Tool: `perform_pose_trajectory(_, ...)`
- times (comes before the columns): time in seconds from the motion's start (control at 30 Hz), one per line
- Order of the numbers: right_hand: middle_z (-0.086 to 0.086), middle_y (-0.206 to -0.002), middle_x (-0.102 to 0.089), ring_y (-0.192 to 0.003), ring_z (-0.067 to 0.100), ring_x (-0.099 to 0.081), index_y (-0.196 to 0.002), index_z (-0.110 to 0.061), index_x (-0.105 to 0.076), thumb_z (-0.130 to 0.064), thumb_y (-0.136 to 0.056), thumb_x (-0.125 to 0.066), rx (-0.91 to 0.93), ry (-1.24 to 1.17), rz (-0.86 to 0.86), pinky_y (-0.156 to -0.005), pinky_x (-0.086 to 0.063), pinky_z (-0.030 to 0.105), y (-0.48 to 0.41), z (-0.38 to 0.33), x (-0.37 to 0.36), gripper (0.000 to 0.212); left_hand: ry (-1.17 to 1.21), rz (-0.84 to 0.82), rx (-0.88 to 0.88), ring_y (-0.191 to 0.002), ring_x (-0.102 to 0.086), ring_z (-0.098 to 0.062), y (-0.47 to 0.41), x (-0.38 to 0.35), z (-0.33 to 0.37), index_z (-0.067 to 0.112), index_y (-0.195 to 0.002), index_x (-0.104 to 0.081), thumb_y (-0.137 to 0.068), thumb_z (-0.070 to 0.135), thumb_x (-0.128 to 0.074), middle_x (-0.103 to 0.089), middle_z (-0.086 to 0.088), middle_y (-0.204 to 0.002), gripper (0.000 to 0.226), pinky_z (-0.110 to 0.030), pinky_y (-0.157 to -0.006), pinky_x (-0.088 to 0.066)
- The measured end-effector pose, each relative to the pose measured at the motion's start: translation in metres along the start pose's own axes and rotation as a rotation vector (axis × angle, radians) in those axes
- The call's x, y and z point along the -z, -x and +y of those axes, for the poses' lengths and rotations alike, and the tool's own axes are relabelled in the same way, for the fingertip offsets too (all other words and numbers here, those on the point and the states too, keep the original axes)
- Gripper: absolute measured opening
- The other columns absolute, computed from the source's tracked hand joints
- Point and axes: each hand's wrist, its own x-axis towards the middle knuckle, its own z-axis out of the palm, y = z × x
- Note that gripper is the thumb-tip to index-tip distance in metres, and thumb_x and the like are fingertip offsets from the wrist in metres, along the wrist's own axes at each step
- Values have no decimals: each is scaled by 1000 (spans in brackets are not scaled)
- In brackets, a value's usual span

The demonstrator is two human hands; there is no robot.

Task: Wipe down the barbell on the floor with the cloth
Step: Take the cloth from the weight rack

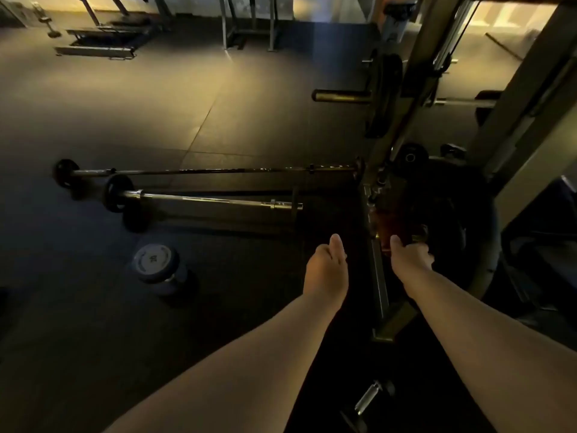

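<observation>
Two barbells lie side by side on the dark rubber floor ahead. The nearer chrome barbell carries small black plates at its left end. The farther, longer barbell runs to the foot of the rack. A dim reddish cloth hangs at the rack's base. My right hand grips the cloth's lower edge, with the thumb on top. My left hand hovers beside it, its fingers loosely curled and holding nothing. Both hands are to the right of the barbells and nearer than them.
A grey dumbbell stands on the floor at my left. A steel rack frame with loaded weight plates rises on the right. A second dumbbell handle lies near my feet. Benches and stands line the far wall.
</observation>
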Motion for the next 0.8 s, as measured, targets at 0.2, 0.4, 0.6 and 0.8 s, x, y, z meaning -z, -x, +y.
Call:
perform_pose_trajectory(0.2, 21, -151, -34, -131, 43, -41, -151, -5, -24, -49, -97, -57, 28, 113, 117, -100, -44, 53, -44, 3, -18, 77, -41, -44, -35, -81, -65, -12, -48, -35, -7, 24, -95, -61, -100, 57, -35, -66, 1, -91, 43, -29, -79, -54)
perform_pose_trajectory(0.4, 19, -128, -56, -107, 37, -62, -145, -8, -32, -35, -98, -62, 78, -28, 93, -74, -48, 39, -74, 9, -38, 62, 10, -166, -96, -61, -50, -2, -73, -58, -12, 21, -88, -58, -102, 48, -40, -55, 4, -79, 35, -17, -55, -41)
perform_pose_trajectory(0.6, 8, -102, -63, -81, 22, -62, -130, -16, -54, -19, -97, -56, 106, -263, 0, -60, -47, 31, -72, 14, -42, 33, -36, -175, -162, -79, -61, -7, -90, -80, -21, 33, -93, -55, -103, 45, -41, -64, -4, -99, 21, -19, -63, -47)
perform_pose_trajectory(0.8, 14, -105, -72, -94, 29, -71, -113, -14, -66, -15, -94, -51, 80, -560, -263, -68, -55, 37, -50, 15, -16, 24, 25, -204, -94, -91, -64, -5, -85, -88, -10, 28, -131, -45, -103, 45, -42, -62, 8, -108, 33, -19, -70, -48)
